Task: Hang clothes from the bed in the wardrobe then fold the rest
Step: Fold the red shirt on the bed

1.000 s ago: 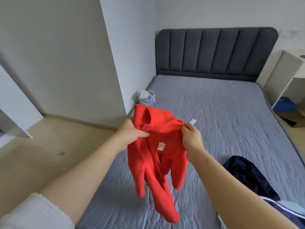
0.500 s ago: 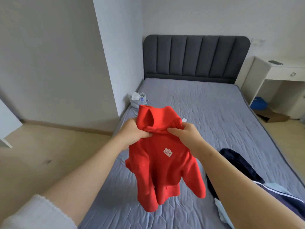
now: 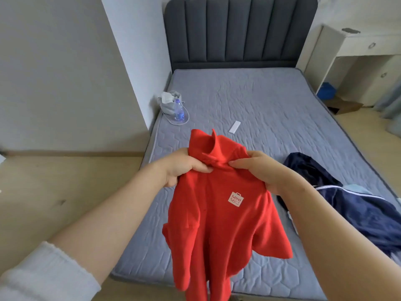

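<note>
— Where was the red shirt (image 3: 219, 213) just then?

— In the air over the foot end of the bed (image 3: 260, 101), hanging from your grip. Your left hand (image 3: 184, 168) clutched the cloth beside the collar. Your right hand (image 3: 258, 170) pinched the other side of the collar, thumb on top.

— Which way did it run?

— Collar up, toward the head of the bed, and hem straight down past the foot edge. The logo faced you. Both hands sat level at the neck, neither nearer.

— And the rest?

— The navy garment (image 3: 358, 209) lay on the bed, to the right of the shirt. I'd judge you needed the shoulders spread before hanging or folding. No wardrobe showed.
</note>
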{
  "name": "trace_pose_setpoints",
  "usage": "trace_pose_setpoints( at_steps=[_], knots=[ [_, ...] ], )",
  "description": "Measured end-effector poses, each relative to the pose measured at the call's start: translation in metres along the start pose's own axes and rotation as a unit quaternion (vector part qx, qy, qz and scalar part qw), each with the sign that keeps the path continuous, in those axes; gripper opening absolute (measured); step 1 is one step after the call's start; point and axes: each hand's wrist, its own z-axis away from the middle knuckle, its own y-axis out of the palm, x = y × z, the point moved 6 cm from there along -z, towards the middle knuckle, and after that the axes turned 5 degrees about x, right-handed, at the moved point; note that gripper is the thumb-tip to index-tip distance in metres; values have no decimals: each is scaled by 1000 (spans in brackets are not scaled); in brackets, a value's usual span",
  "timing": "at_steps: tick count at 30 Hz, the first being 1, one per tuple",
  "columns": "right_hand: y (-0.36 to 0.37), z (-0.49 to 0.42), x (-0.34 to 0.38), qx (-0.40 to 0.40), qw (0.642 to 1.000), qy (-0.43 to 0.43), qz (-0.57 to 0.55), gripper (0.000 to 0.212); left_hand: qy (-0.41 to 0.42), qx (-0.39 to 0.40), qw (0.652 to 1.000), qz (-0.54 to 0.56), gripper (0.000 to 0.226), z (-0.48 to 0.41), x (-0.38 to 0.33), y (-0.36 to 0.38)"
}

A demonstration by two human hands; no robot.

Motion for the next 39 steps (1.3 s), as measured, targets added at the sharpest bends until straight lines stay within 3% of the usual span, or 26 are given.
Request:
trace_pose_setpoints(
  at_steps=[5,9,15,17,20,21,23,25,28,32,33,36,39],
  knots=[
    [-31,-71,-70,-72,992,46,97,11,-45,-70,994,-76,29,-78,60,-22],
    [-62,-152,-135,-142,964,78,213,12,-83,-109,982,-131,28,-168,118,-44],
    [-100,-258,-212,-176,922,122,323,21,-125,-163,949,-239,27,-297,193,-75],
    [-111,-281,-232,-194,905,128,357,26,-132,-191,919,-318,27,-325,207,-81],
    [-122,-310,-259,-211,924,134,288,24,-129,-227,814,-519,25,-352,216,-86],
    [-123,-318,-267,-210,931,138,266,22,-127,-232,796,-545,26,-359,219,-87],
    [-124,-333,-278,-219,950,125,183,19,-141,-222,822,-505,23,-373,227,-92],
    [-124,-345,-281,-233,965,107,60,21,-141,-207,891,-378,13,-387,233,-96],
    [-137,-369,-267,-249,966,60,35,27,-113,-198,949,-216,8,-407,227,-103],
    [-153,-409,-239,-263,960,-4,95,11,-29,-237,948,-213,23,-446,198,-130],
    [-154,-417,-233,-257,961,-14,104,16,-12,-233,948,-216,32,-456,193,-136],
    [-147,-436,-227,-195,971,-40,134,65,2,-184,965,-186,74,-472,192,-147],
    [-136,-433,-248,-175,959,17,222,81,4,-153,972,-177,86,-469,212,-142]
  ],
)
